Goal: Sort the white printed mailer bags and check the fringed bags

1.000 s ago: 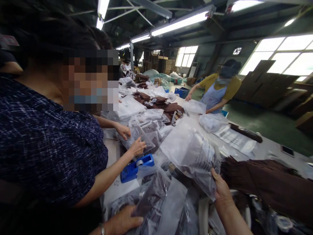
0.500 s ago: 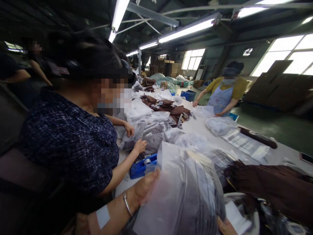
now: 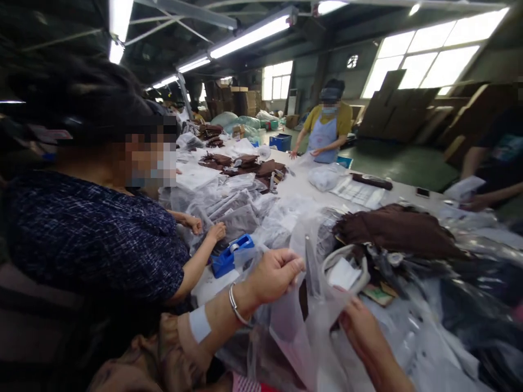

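Observation:
A clear plastic bag (image 3: 288,329) hangs upright between my hands, its mouth at the top and its film creased. My left hand (image 3: 275,275), with a bracelet at the wrist, is closed in a pinch on the bag's upper left edge. On the other side my right hand (image 3: 362,324) grips the right edge between thumb and fingers. Something dark shows behind or within the film; I cannot tell which. Just beyond my left hand sits a blue tape dispenser (image 3: 231,256). A pale round container (image 3: 365,267) with white paper (image 3: 344,274) in it stands past the bag.
Folded brown fringed cloth (image 3: 396,231) lies at the right, with loose plastic bags (image 3: 425,343) below it. A co-worker (image 3: 102,234) handles bagged goods close on my left. Another person (image 3: 327,130) stands across the table. A phone (image 3: 423,192) lies near the far edge.
My view has turned right. The bag, spread flat and broad before, is now gathered upright, with both hands closer together near its top. My right hand has risen into fuller view.

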`<state>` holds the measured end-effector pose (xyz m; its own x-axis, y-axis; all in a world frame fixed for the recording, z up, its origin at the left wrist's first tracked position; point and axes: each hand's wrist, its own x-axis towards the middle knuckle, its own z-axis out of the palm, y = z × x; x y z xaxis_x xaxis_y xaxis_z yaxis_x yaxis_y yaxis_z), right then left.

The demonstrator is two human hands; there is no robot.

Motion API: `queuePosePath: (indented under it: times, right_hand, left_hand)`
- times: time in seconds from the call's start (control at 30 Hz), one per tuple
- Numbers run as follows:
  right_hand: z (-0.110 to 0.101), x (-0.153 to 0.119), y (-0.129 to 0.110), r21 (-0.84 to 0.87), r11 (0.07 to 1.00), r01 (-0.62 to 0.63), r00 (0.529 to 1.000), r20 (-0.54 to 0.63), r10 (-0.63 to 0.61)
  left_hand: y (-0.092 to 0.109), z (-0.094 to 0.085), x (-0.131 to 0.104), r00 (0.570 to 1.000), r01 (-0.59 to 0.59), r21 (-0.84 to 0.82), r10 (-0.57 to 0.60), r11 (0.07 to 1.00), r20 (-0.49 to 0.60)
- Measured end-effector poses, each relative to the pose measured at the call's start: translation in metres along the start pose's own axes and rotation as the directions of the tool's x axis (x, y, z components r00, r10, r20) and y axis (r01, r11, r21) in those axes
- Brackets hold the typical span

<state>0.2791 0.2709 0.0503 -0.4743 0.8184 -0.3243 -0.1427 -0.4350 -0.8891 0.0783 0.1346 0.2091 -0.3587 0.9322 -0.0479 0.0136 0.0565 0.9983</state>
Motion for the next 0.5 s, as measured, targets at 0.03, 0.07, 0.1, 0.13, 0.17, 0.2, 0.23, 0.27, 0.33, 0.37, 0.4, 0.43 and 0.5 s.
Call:
queuePosePath:
  times: [0.03, 0.07, 0.1, 0.13, 0.17, 0.2, 0.23, 0.27, 0.33, 0.37, 0.4, 0.43, 0.5]
  right_hand:
    - [-0.008, -0.004, -0.017, 0.032, 0.995, 0.092, 0.993, -0.072, -0.089]
    - [-0.016, -0.012, -0.034, 0.049, 0.979, 0.197, 0.976, -0.105, -0.192]
    - [-0.02, -0.021, -0.051, 0.056, 0.955, 0.291, 0.953, -0.103, -0.284]
    - [-0.023, -0.032, -0.067, 0.039, 0.932, 0.359, 0.932, -0.074, -0.356]
    - [-0.022, -0.044, -0.079, -0.012, 0.915, 0.403, 0.915, -0.025, -0.404]
    - [-0.018, -0.055, -0.088, -0.095, 0.9, 0.425, 0.905, 0.048, -0.422]
    - [-0.012, -0.064, -0.092, -0.198, 0.882, 0.427, 0.903, 0.137, -0.407]
    - [-0.007, -0.071, -0.091, -0.304, 0.856, 0.418, 0.904, 0.226, -0.362]
    - [0.002, -0.074, -0.077, -0.48, 0.786, 0.39, 0.907, 0.345, -0.24]
    - [0.004, -0.071, -0.066, -0.545, 0.747, 0.38, 0.912, 0.355, -0.205]
    - [0.003, -0.065, -0.054, -0.601, 0.712, 0.365, 0.923, 0.331, -0.193]
    - [0.0, -0.058, -0.043, -0.645, 0.684, 0.34, 0.938, 0.286, -0.196]
    - [-0.008, -0.043, -0.023, -0.683, 0.674, 0.281, 0.959, 0.219, -0.178]
  left_hand:
    - [-0.009, 0.008, 0.0, 0.999, 0.036, 0.025, -0.035, 0.999, -0.019]
    - [-0.018, 0.015, 0.0, 0.997, 0.065, 0.035, -0.063, 0.997, -0.041]
    - [-0.026, 0.021, -0.001, 0.995, 0.088, 0.037, -0.086, 0.995, -0.05]
    - [-0.032, 0.027, -0.003, 0.994, 0.104, 0.034, -0.103, 0.994, -0.047]
    - [-0.036, 0.031, -0.004, 0.993, 0.113, 0.031, -0.112, 0.993, -0.034]
    - [-0.038, 0.035, -0.005, 0.993, 0.115, 0.03, -0.114, 0.993, -0.019]
    - [-0.039, 0.038, -0.006, 0.994, 0.113, 0.027, -0.113, 0.993, -0.006]
    - [-0.038, 0.041, -0.006, 0.994, 0.112, 0.023, -0.112, 0.993, -0.002]
    - [-0.035, 0.044, -0.005, 0.994, 0.106, 0.015, -0.106, 0.994, -0.017]
    - [-0.034, 0.045, -0.004, 0.995, 0.1, 0.017, -0.1, 0.995, -0.022]
    - [-0.032, 0.045, -0.004, 0.995, 0.094, 0.022, -0.093, 0.995, -0.022]
    - [-0.03, 0.044, -0.003, 0.996, 0.086, 0.028, -0.085, 0.996, -0.017]
    - [-0.028, 0.041, -0.003, 0.997, 0.073, 0.035, -0.073, 0.997, -0.005]
